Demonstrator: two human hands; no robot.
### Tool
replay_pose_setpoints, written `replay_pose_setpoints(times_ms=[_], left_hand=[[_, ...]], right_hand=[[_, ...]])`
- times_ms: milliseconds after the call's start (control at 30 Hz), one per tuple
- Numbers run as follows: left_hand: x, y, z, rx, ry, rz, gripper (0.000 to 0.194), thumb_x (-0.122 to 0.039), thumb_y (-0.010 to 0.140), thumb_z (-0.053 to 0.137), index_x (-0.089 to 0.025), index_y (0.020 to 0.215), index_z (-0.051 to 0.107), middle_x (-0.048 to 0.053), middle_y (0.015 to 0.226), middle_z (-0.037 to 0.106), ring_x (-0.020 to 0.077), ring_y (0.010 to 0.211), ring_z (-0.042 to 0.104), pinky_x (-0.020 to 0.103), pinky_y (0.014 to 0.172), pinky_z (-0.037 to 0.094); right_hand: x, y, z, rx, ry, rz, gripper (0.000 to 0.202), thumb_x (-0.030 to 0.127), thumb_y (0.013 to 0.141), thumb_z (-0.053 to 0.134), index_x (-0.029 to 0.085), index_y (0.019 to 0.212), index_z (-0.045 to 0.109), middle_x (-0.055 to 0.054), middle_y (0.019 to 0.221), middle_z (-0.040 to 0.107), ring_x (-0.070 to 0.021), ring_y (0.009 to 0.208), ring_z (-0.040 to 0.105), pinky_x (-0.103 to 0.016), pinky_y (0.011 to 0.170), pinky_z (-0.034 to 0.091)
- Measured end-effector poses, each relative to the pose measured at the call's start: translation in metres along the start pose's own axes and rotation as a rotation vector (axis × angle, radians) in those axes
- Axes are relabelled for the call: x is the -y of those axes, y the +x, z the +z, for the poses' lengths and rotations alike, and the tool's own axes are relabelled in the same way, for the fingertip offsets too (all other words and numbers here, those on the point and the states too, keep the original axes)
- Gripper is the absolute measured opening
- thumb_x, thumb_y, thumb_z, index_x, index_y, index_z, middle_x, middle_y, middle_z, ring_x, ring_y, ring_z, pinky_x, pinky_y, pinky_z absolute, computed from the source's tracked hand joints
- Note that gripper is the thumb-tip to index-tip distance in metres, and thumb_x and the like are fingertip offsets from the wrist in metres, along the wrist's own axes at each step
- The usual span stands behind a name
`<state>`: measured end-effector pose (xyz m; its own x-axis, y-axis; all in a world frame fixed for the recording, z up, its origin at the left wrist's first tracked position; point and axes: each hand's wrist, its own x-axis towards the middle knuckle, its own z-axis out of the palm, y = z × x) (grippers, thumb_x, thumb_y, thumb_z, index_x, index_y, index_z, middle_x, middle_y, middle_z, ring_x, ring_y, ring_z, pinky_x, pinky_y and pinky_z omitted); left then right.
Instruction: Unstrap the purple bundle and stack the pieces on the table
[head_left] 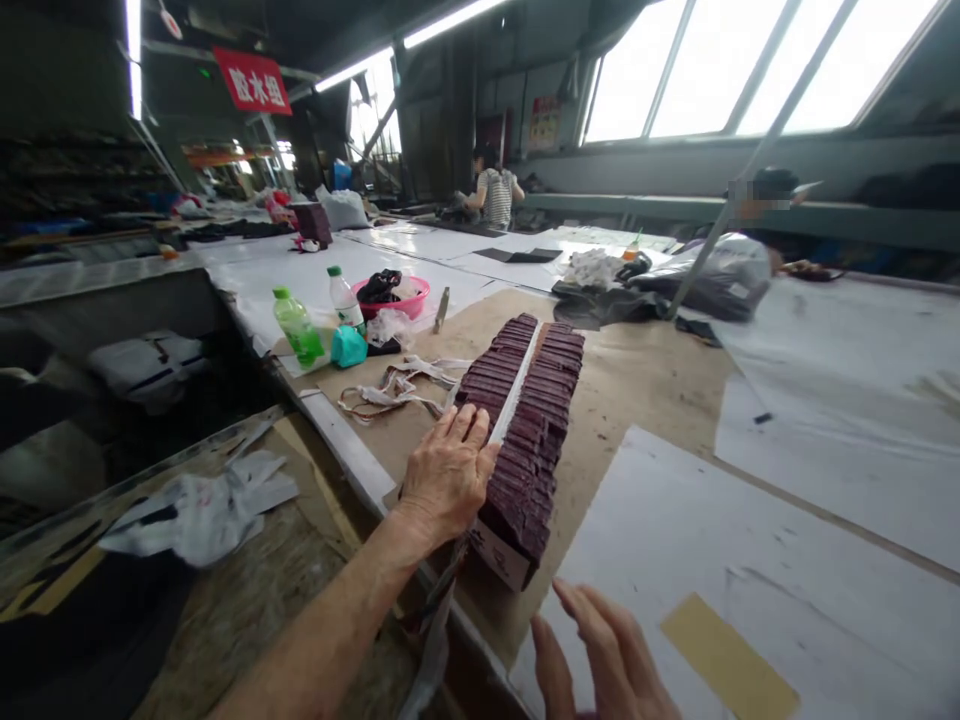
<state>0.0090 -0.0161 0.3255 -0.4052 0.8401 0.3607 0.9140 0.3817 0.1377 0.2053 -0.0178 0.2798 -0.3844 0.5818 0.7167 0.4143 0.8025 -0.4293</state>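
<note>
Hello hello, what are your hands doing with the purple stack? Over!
Left hand flat against the purple stack, open grip. Right hand open, hovering near the stack's front end, not touching. White strips lie just beyond.

Deep maroon, that long stack of cut pieces (525, 420), with a white strip down its middle and a white end label. A bright green bottle (298, 326) sits by a teal pouch (349, 346) and a pink bowl (391, 296). Tan board (645, 380) shows beneath white paper sheets (750, 560).
</note>
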Motion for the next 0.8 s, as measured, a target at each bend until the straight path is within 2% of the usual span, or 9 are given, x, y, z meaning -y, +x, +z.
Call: replay_pose_setpoints(times_ms=[167, 300, 367, 500, 600, 700, 800], left_hand=[[0.001, 0.000, 0.001, 0.033, 0.007, -0.016, 0.043, -0.034, 0.093, 0.032, -0.015, 0.130, 0.044, 0.008, 0.135, 0.044, 0.0265, 0.126, 0.036, 0.042, 0.103, 0.037], [0.001, 0.001, 0.000, 0.063, 0.022, -0.021, 0.044, -0.035, 0.094, 0.031, -0.016, 0.132, 0.041, 0.008, 0.136, 0.043, 0.0244, 0.128, 0.034, 0.041, 0.104, 0.036], [0.001, 0.001, -0.001, 0.074, 0.028, -0.023, 0.044, -0.035, 0.094, 0.031, -0.017, 0.132, 0.041, 0.007, 0.137, 0.042, 0.0232, 0.128, 0.034, 0.039, 0.106, 0.034], [0.001, 0.001, -0.004, 0.090, 0.012, -0.033, 0.044, -0.035, 0.094, 0.030, -0.017, 0.132, 0.041, 0.006, 0.138, 0.040, 0.0231, 0.128, 0.033, 0.039, 0.107, 0.032], [0.000, -0.001, -0.005, 0.108, 0.000, -0.042, 0.044, -0.036, 0.094, 0.029, -0.017, 0.133, 0.039, 0.005, 0.139, 0.039, 0.0230, 0.129, 0.032, 0.038, 0.107, 0.032], [-0.001, 0.000, -0.004, 0.113, -0.012, -0.053, 0.045, -0.038, 0.094, 0.029, -0.017, 0.133, 0.039, 0.005, 0.139, 0.038, 0.0228, 0.129, 0.030, 0.038, 0.107, 0.031], [0.003, 0.004, -0.005, 0.096, -0.089, -0.031, 0.048, -0.041, 0.094, 0.028, -0.015, 0.132, 0.042, 0.008, 0.138, 0.039, 0.0235, 0.129, 0.030, 0.039, 0.109, 0.027]], right_hand=[[-0.023, 0.003, -0.008, 0.139, 0.080, 0.027, 0.029, 0.033, 0.088, 0.050, 0.013, 0.110, 0.053, -0.010, 0.096, 0.056, -0.0168, 0.081, 0.058, -0.027, 0.064, 0.049], [-0.024, 0.011, -0.005, 0.189, 0.115, -0.145, 0.039, 0.033, 0.084, 0.056, 0.010, 0.115, 0.051, -0.014, 0.104, 0.054, -0.0222, 0.094, 0.054, -0.033, 0.077, 0.047], [-0.019, 0.012, 0.002, 0.196, 0.140, -0.191, 0.041, 0.030, 0.082, 0.058, 0.009, 0.117, 0.050, -0.014, 0.104, 0.053, -0.0234, 0.095, 0.053, -0.035, 0.079, 0.046], [-0.008, 0.020, 0.020, 0.119, 0.079, -0.087, 0.054, 0.036, 0.080, 0.059, 0.006, 0.122, 0.044, -0.020, 0.111, 0.051, -0.0315, 0.104, 0.049, -0.044, 0.084, 0.042], [-0.005, 0.032, 0.032, 0.086, 0.052, -0.102, 0.059, 0.037, 0.079, 0.060, 0.009, 0.126, 0.039, -0.023, 0.122, 0.045, -0.0364, 0.117, 0.040, -0.051, 0.092, 0.036], [-0.009, 0.043, 0.044, 0.146, 0.086, -0.162, 0.052, 0.033, 0.080, 0.058, 0.015, 0.126, 0.041, -0.020, 0.133, 0.037, -0.0359, 0.124, 0.033, -0.051, 0.095, 0.034], [-0.016, 0.047, 0.052, 0.175, 0.114, -0.201, 0.047, 0.029, 0.079, 0.060, 0.019, 0.122, 0.045, -0.017, 0.135, 0.036, -0.0340, 0.123, 0.036, -0.050, 0.093, 0.036]])
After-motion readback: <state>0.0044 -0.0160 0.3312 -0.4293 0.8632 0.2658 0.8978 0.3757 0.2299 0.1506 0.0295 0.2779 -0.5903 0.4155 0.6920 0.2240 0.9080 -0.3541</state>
